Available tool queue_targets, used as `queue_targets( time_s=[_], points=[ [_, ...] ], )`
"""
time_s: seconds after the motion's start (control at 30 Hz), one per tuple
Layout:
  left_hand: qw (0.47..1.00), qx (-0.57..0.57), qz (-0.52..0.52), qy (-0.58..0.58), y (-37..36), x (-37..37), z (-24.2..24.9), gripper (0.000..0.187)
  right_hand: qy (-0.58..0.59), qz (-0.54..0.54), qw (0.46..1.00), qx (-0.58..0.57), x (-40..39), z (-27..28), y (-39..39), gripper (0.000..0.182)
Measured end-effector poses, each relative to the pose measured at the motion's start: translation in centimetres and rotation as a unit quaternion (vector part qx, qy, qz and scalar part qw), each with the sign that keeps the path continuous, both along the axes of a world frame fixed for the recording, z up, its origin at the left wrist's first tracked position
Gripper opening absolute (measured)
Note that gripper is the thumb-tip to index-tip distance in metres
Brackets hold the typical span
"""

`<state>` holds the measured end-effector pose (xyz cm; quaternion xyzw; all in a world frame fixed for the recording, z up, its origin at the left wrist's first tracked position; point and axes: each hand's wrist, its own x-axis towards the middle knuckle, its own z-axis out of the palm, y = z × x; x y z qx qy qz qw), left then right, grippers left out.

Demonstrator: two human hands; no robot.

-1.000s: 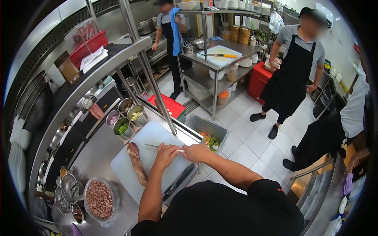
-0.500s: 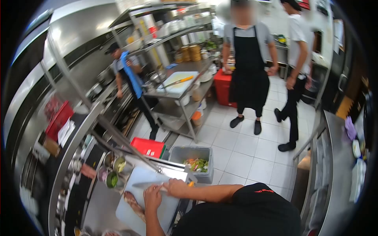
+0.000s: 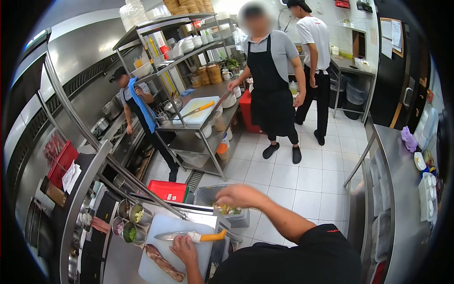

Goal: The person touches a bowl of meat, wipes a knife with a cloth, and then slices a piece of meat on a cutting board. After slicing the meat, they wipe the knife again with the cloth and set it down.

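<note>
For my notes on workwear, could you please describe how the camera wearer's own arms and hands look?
The left hand and right hand show no gloves, and both visible forearms are uncovered. The short right sleeve is black with a small red marking; the left sleeve can't be made out.

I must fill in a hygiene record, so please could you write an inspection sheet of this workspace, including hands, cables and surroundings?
Surface: white cutting board on steel counter.
Job's things: meat on board; orange-handled knife over board, handle past its edge.
Clutter: four metal cups beside board, some holding chopped food.
Left hand: at knife; grip unclear.
Right hand: before grey bin; grip unclear.
Cables: nothing seen.
Surroundings: three other people standing.
</note>
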<state>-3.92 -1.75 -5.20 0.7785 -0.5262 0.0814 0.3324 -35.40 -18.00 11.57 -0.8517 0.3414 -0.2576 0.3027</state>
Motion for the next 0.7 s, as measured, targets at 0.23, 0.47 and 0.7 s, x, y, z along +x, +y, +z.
queue_targets(
  time_s=[0.23,0.47,0.7],
  points=[
    [0.999,0.032,-0.002,0.001,0.2,-0.3,0.8,0.019,-0.184,-0.224,0.933,-0.215,-10.4,13.1,4.1,0.018],
    [1.000,0.018,0.005,-0.001,-0.4,-0.2,0.2,0.016,-0.258,-0.140,0.699,-0.652,-18.1,26.3,10.6,0.033],
    [1.000,0.012,0.008,0.004,-0.5,-0.6,0.7,0.016,-0.066,-0.010,0.531,-0.845,-22.0,31.8,19.3,0.040]
  ],
)
